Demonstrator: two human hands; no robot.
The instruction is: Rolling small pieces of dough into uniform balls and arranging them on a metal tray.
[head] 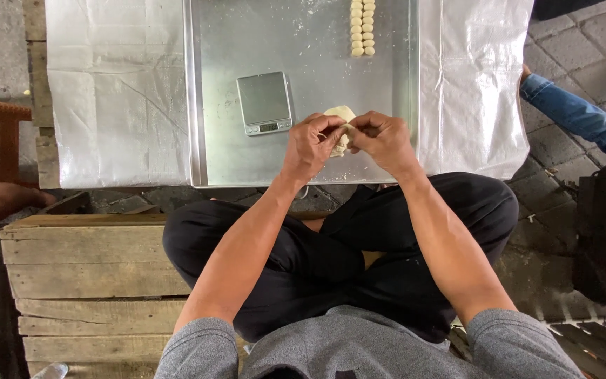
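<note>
The left hand (311, 142) and right hand (381, 137) both pinch a pale, soft lump of dough (340, 119) between their fingertips, above the near edge of a metal tray (303, 158). A small grey scale (264, 102) sits at ten o'clock from the dough, and two rows of little dough balls (362, 27) lie at twelve o'clock.

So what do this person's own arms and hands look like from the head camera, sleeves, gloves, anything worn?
Both hands are bare: the left hand and right hand show no gloves, and no rings or watch can be seen. The forearms are uncovered up to short grey sleeves of a heathered T-shirt, which end near the elbows. Nothing is worn on the wrists.
</note>
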